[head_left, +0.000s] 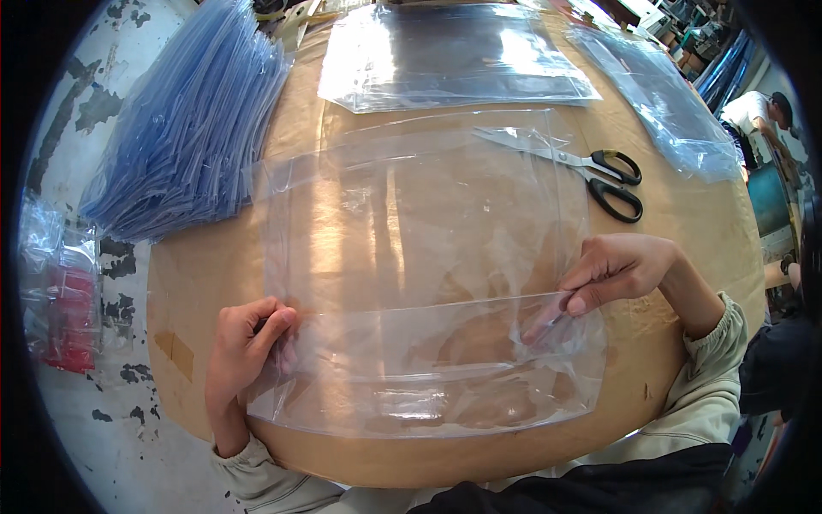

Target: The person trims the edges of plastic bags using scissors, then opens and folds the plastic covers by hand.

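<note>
A large clear plastic bag (462,231) lies spread over the brown-covered table in front of me. Its near part is lifted along a crosswise edge between my hands. My left hand (244,343) is closed, pinching the bag at its left side. At the right side, my right hand (629,270) grips that edge between thumb and fingers, with some fingers inside, seen through the film. Scissors with black handles (616,184) lie beyond my right hand, their blades partly over or under the film; which one I cannot tell.
A tall heap of bluish clear plastic pieces (197,128) stands at the far left. Flat clear sheets (454,60) lie at the table's far side, more film (659,103) at the far right. Red packages (68,317) sit left of the table. Another person (753,116) works at far right.
</note>
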The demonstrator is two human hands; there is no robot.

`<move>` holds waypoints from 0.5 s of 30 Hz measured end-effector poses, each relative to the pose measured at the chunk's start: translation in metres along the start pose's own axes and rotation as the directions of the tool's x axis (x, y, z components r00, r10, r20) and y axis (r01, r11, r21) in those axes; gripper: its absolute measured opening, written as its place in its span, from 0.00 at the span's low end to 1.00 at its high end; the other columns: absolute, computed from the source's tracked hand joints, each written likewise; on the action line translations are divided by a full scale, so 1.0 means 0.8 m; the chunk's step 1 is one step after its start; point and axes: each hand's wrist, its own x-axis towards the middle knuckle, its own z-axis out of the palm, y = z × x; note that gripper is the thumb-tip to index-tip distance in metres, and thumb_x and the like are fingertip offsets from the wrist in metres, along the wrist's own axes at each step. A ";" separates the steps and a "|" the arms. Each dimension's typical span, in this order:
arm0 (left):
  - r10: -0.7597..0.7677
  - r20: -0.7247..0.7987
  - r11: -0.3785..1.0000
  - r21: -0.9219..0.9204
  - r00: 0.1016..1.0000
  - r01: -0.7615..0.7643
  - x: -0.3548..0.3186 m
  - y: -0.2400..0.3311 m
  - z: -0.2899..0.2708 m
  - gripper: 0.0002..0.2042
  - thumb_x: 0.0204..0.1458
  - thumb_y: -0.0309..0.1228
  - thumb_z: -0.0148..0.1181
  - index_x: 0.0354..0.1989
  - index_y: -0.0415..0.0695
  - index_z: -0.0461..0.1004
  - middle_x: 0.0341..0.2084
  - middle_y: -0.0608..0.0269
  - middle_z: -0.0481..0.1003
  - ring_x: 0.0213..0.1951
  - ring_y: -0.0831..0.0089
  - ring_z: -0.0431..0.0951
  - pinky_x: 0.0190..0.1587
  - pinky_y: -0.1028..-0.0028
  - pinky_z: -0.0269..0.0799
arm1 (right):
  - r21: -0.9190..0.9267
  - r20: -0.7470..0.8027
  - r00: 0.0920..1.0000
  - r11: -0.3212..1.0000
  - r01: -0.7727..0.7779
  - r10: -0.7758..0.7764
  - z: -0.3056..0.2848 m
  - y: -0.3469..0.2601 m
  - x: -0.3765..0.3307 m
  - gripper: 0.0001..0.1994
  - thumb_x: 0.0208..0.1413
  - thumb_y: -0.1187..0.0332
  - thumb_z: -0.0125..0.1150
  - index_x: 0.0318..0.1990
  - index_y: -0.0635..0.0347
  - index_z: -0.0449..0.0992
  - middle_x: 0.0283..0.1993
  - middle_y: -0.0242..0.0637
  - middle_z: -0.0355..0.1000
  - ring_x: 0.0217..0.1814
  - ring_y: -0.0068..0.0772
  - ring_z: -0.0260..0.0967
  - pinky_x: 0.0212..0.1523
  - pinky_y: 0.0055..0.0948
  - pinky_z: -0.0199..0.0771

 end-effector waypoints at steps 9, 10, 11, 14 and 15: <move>-0.026 -0.032 0.999 -0.035 0.999 0.025 -0.009 0.011 -0.003 0.09 0.52 0.26 0.52 0.23 0.34 0.71 0.12 0.65 0.70 0.17 0.83 0.70 0.19 0.83 0.62 | -0.076 0.116 0.990 0.995 -0.066 0.074 -0.010 0.005 0.003 0.13 0.59 0.72 0.47 0.48 0.69 0.70 0.44 0.40 0.72 0.44 0.22 0.67 0.45 0.20 0.65; -0.027 -0.040 0.999 -0.034 0.999 0.026 -0.012 0.010 -0.007 0.09 0.52 0.26 0.52 0.23 0.34 0.71 0.12 0.65 0.70 0.17 0.83 0.70 0.19 0.83 0.62 | -0.102 0.124 0.990 0.993 -0.059 0.072 -0.012 0.006 0.002 0.13 0.58 0.72 0.48 0.48 0.69 0.70 0.43 0.40 0.73 0.43 0.22 0.67 0.44 0.21 0.65; 0.043 -0.016 0.970 -0.240 0.999 -0.046 -0.016 0.009 -0.012 0.06 0.51 0.25 0.53 0.27 0.34 0.70 0.15 0.65 0.71 0.18 0.82 0.70 0.21 0.83 0.63 | -0.118 0.137 0.988 0.992 -0.051 0.067 -0.013 0.006 0.002 0.13 0.58 0.72 0.48 0.47 0.69 0.71 0.43 0.40 0.73 0.42 0.22 0.67 0.43 0.21 0.65; 0.185 -0.061 0.864 -0.466 0.981 -0.192 -0.019 0.014 -0.016 0.06 0.49 0.22 0.55 0.34 0.34 0.69 0.19 0.64 0.72 0.21 0.81 0.72 0.24 0.84 0.65 | -0.149 0.105 0.993 0.987 0.064 -0.048 -0.018 0.012 0.005 0.10 0.54 0.69 0.54 0.36 0.69 0.74 0.21 0.39 0.68 0.16 0.29 0.60 0.18 0.27 0.55; 0.275 -0.089 0.818 -0.502 0.957 -0.282 -0.011 0.016 -0.012 0.09 0.48 0.21 0.56 0.38 0.35 0.68 0.22 0.63 0.73 0.24 0.80 0.73 0.26 0.84 0.65 | -0.163 0.072 0.997 0.986 0.037 -0.026 -0.020 0.015 0.002 0.09 0.54 0.69 0.55 0.35 0.69 0.74 0.21 0.39 0.68 0.18 0.30 0.63 0.19 0.29 0.57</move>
